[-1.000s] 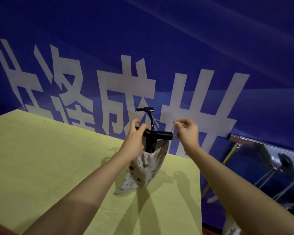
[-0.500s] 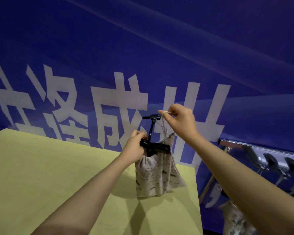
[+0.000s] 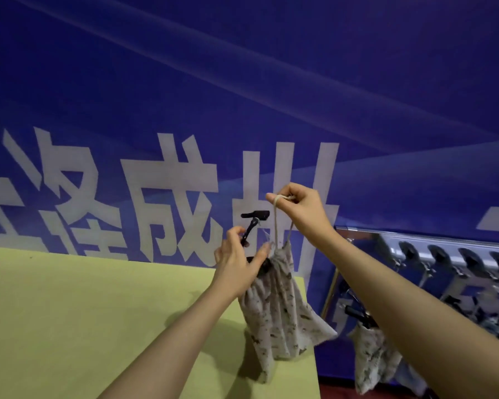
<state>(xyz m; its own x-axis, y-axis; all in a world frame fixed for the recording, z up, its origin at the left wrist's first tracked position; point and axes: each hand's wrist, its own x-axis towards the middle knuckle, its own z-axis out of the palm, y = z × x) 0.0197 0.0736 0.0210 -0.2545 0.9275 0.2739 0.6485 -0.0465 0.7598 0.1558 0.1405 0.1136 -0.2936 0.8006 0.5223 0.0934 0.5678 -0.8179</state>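
A pale drawstring bag (image 3: pixel 280 315) with dark speckled print hangs in the air above the far right corner of the yellow-green table (image 3: pixel 69 326). A black hanger-like clip (image 3: pixel 254 226) sticks up out of its gathered mouth. My left hand (image 3: pixel 238 269) grips the bag's neck and the black piece there. My right hand (image 3: pixel 298 210), higher and to the right, pinches the cream drawstring (image 3: pixel 275 223) and holds it taut upward.
A blue banner wall (image 3: pixel 242 96) with large white characters stands right behind the table. To the right, a metal rack (image 3: pixel 444 254) carries several black clips, and another speckled bag (image 3: pixel 372 358) hangs from it, partly hidden by my right forearm.
My right hand has pulled the drawstring up, drawing the bag's mouth tight. The bag has lifted off the table and moved right, and my left hand has shifted its hold at the neck.
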